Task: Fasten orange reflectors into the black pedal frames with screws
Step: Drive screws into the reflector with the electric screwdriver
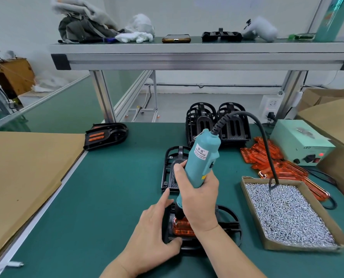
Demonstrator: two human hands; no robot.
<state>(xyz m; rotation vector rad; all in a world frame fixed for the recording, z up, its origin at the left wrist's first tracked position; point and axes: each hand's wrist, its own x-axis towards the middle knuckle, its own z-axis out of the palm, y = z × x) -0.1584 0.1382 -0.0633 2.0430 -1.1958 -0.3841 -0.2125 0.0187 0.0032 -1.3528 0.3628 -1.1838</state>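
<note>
Screwdriver (pixel 203 157) upright over the orange reflector (pixel 182 227).
Right hand (pixel 199 199) grips it; left hand (pixel 153 231), fingers seemingly straight, presses the pedal frame (pixel 229 225).

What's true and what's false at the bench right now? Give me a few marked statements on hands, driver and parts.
1. The right hand holds the teal electric screwdriver tip-down over the pedal frame. True.
2. The left hand is reaching into the screw tray. False: it rests on the pedal frame's left side.
3. The screw tray lies to the right of that frame. True.
4. The frame under the driver has no reflector in it. False: an orange reflector sits in it.
5. The loose reflectors are piled on the cardboard at the left. False: they lie at the right, beside the power box.
</note>
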